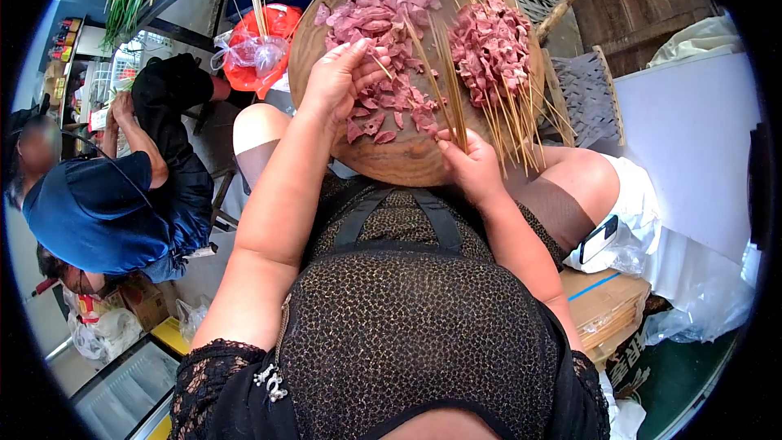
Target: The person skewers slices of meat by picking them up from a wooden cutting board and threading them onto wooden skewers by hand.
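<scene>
The head-worn camera looked steeply down and forward over the wearer's chest, which filled the lower middle at close range. The left hand, right hand and round wooden board lay near, at upper centre. The wide, curved-edged field reached a seated person farther left.

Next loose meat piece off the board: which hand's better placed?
Probably the left hand: it's close beside the loose meat, with a thin stick apparently in its grasp. The right hand is gripping a bundle of sticks at the near edge of the board.
</scene>
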{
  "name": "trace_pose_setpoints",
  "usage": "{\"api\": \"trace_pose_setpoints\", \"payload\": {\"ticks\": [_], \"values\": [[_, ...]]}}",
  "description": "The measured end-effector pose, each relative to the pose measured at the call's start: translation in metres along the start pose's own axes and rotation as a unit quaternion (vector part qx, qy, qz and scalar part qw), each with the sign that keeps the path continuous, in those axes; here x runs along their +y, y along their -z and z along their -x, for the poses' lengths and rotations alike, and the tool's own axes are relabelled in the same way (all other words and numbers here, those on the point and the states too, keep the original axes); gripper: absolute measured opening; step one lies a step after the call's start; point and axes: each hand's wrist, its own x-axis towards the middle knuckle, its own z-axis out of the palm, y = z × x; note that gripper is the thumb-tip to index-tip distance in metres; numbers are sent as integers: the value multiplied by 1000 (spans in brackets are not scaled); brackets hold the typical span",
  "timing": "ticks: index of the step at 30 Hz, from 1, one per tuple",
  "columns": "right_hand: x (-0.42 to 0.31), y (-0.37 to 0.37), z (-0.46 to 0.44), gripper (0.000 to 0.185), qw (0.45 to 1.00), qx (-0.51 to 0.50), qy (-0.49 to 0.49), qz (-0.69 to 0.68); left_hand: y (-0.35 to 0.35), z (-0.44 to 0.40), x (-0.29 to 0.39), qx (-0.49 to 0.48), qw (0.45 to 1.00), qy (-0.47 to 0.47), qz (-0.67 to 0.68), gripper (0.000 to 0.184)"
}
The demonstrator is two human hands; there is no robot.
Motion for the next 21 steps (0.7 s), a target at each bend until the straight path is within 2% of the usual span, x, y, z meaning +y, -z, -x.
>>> {"api": "trace_pose_setpoints", "payload": {"ticks": [8, 13, 17, 19, 21], "values": [[-4, 1, 1, 16, 999, 10, 27, 35, -7, 3, 2, -11, 999, 21, -30, 21], [-11, 1, 4, 15, 997, 22, 38, 62, -9, 7, 5, -47, 995, 77, -52, 21], [-8, 2, 2, 14, 998, 15, 42, 40, -12, 7, 2, -46, 996, 62, -52, 23], [-5, 1, 0, 14, 998, 11, 46, 31, -20, 11, 3, -24, 1000, 5, -7, 25], [-4, 1, 0, 14, 999, 8, 48, 22, -14, 6, 2, -26, 1000, 1, -12, 26]]}}
